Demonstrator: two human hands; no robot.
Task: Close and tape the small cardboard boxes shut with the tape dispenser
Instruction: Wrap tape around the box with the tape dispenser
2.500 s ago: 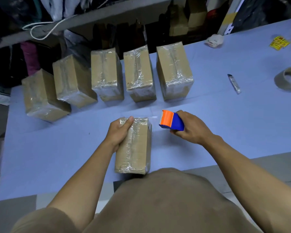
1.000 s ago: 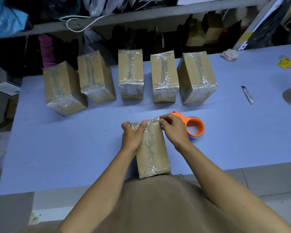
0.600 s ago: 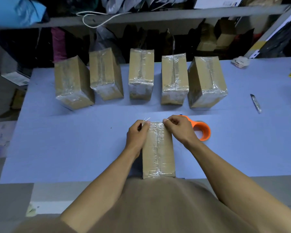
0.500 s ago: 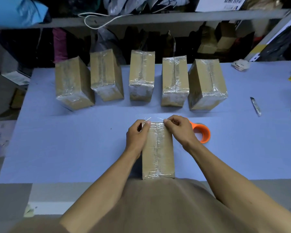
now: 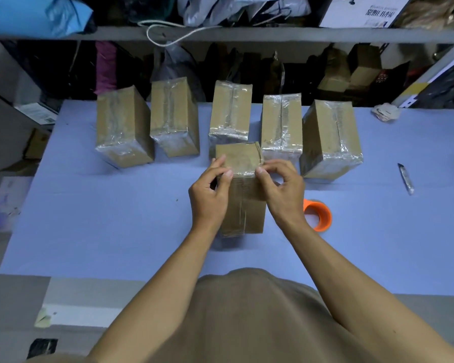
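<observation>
A blue table (image 5: 116,218) is backed by cluttered shelving. Five taped boxes (image 5: 231,113) are lined along the far side; a sixth box (image 5: 243,203) is stood on end nearer, gripped at its upper edge by the curled left hand (image 5: 209,196) and right hand (image 5: 283,192). One dispenser (image 5: 317,214) lies just right.

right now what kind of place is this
Probably a small packing or stockroom: a row of taped boxes on a blue table, a cluttered shelf behind, and an orange tape dispenser.
</observation>
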